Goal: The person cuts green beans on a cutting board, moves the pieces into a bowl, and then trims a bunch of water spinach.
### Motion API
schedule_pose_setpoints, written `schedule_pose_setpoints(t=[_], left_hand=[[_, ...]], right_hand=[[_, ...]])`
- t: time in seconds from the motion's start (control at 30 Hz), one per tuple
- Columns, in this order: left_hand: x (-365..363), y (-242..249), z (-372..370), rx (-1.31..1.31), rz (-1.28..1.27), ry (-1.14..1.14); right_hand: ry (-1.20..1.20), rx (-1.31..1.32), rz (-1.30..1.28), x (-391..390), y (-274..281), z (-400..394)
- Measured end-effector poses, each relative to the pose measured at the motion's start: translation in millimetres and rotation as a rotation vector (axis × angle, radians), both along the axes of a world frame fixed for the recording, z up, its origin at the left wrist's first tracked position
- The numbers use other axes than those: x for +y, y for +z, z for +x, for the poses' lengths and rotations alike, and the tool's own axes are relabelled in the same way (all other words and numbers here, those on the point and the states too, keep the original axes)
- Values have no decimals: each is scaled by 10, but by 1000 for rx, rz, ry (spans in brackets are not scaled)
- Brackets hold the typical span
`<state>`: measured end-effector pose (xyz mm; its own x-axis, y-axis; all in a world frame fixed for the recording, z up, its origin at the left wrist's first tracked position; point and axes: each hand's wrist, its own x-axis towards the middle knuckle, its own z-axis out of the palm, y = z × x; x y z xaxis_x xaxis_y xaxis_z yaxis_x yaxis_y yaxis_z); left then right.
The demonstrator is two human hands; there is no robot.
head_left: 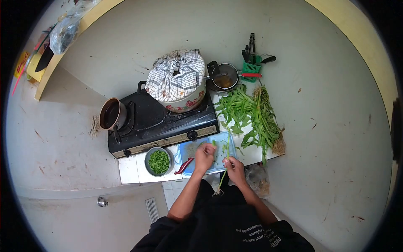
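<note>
My right hand [234,170] is closed around a long leafy green stem [228,145] that runs upright over the cutting board, with pale roots hanging below the hand. Close by on the left, my left hand [205,157] is pinched, and a small bit of green leaf [214,143] shows at its fingertips. Both hands are above the light blue cutting board [219,161], where scraps of green are scattered. A knife with a dark red handle [184,166] lies at the board's left edge; its blade is hard to make out.
A bowl of chopped greens [159,161] stands left of the board. Bundled leafy greens [261,122] lie at the right. Behind are a black stove [163,128], a cloth-covered pot [180,98], a small saucepan [112,114], a strainer [225,77] and a green utensil basket [251,69].
</note>
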<state>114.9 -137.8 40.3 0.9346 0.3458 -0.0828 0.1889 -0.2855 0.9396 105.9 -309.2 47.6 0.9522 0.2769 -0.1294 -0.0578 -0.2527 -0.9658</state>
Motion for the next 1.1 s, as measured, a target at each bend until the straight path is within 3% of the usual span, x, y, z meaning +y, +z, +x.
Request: schedule_pose_setpoints(t=[0.07,0.2,0.3,0.4,0.5,0.63,0.73,1.1], left_hand=[[120,152,102,41,36,58],[201,-47,141,141,86,-162],[149,-157,144,157,233,-244],[43,-225,111,-105,250,-62],[-100,281,97,-205,168,43],[-281,737,38,-212,276,-207],[-297,638,74,-234,413,-219],[-153,573,139,-167,416,-173]], right_hand=[[-32,-68,-63,-49,-31,-16],[-95,-144,-165,-107,-70,21],[-134,-379,-193,-88,-93,68],[-129,-386,-238,-107,-58,79],[-129,-292,-280,-117,63,60],[-110,-425,-357,-90,61,51],[-97,-485,-382,-48,93,43],[-78,-487,-469,-49,213,55]])
